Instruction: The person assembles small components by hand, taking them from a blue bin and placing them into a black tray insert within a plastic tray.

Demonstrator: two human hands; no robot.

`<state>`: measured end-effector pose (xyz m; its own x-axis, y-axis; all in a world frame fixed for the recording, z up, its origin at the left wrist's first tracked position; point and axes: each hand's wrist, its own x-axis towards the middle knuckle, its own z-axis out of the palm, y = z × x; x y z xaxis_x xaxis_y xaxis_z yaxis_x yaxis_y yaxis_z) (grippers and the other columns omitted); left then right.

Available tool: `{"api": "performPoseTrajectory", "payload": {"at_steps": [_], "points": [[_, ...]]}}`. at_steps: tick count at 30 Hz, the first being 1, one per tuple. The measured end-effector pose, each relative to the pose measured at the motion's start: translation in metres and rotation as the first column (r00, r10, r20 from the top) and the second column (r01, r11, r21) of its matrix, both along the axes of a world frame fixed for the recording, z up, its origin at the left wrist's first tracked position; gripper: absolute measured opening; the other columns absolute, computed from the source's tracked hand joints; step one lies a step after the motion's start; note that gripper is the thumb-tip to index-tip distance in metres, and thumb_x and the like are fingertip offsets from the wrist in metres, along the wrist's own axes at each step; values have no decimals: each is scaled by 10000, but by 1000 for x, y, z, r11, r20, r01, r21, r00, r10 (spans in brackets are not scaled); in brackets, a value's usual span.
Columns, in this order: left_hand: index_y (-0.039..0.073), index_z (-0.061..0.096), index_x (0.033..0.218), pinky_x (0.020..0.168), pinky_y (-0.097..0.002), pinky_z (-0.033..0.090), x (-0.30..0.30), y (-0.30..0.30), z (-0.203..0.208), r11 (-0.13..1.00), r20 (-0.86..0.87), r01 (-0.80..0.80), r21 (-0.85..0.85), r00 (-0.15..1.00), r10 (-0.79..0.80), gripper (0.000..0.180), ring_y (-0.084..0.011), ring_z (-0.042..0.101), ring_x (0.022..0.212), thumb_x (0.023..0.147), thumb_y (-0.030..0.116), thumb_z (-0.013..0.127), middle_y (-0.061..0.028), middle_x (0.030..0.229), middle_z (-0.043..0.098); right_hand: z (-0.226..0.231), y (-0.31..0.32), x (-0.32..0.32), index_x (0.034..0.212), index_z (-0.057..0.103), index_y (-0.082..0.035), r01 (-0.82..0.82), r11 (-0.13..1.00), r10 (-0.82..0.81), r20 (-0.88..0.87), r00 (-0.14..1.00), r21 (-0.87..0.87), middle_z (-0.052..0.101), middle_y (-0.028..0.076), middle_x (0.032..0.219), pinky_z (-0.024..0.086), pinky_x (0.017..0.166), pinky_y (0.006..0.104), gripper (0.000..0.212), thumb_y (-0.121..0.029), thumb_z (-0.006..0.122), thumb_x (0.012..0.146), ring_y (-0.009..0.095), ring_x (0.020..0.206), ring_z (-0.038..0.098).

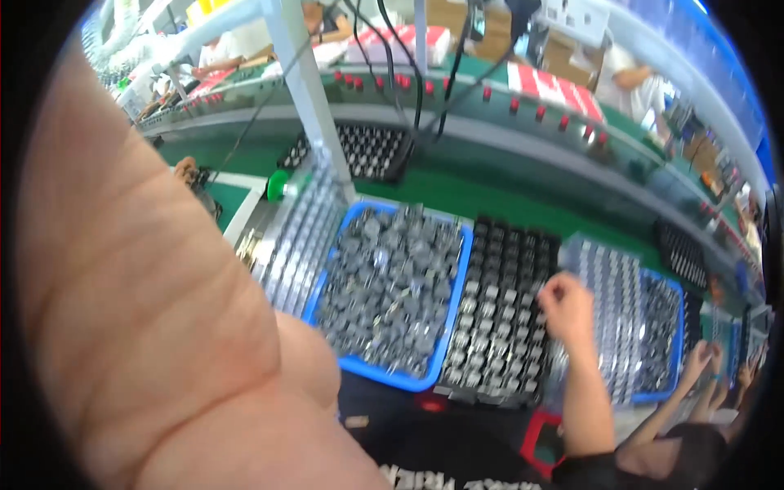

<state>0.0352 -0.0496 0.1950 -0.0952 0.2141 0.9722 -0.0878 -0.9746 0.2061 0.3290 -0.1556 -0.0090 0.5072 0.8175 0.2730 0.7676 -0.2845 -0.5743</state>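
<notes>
My left hand (155, 278) fills the left side, very close, showing its palm and wrist; its fingers are out of view. My right hand (567, 306) hovers over the right edge of a black tray (498, 392), fingers curled in; whether they hold anything small is hidden. Rows of small metallic and black parts sit in the tray's nearer part, while its far pockets look dark. Left of it stands a blue-rimmed bin (456, 306) heaped with small dark grey parts (388, 286).
Clear plastic trays (298, 237) lean left of the bin; more clear trays (608, 302) lie beside my right hand. A second blue bin (679, 327) stands farther right, near a co-worker's hands (701, 359). A white post (306, 90) and hanging cables (416, 73) rise before a green conveyor (441, 184).
</notes>
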Motion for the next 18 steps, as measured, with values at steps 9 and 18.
{"api": "performPoseTrajectory", "payload": {"at_steps": [9, 18], "points": [[28, 654, 1238, 1069, -543, 454, 7, -57, 5, 981, -61, 0, -193, 998, -12, 451, -305, 569, 1060, 956, 368, 566, -142, 1320, 631, 7, 14, 25, 857, 660, -36, 47, 984, 2, 273, 962, -171, 671, 172, 910, 514, 795, 489, 74, -86, 694, 814, 379, 898, 642], [62, 654, 985, 870, -514, 535, -51, -84, 25, -204, 35, 795, -571, -224, -974, 297, -435, 671, 991, 1072, 291, 487, -241, 1118, 694, -19, 13, 15, 843, 664, -106, 9, 971, 141, 605, 784, -238, 669, 71, 864, 492, 786, 435, 81, -65, 655, 774, 282, 900, 662]]}}
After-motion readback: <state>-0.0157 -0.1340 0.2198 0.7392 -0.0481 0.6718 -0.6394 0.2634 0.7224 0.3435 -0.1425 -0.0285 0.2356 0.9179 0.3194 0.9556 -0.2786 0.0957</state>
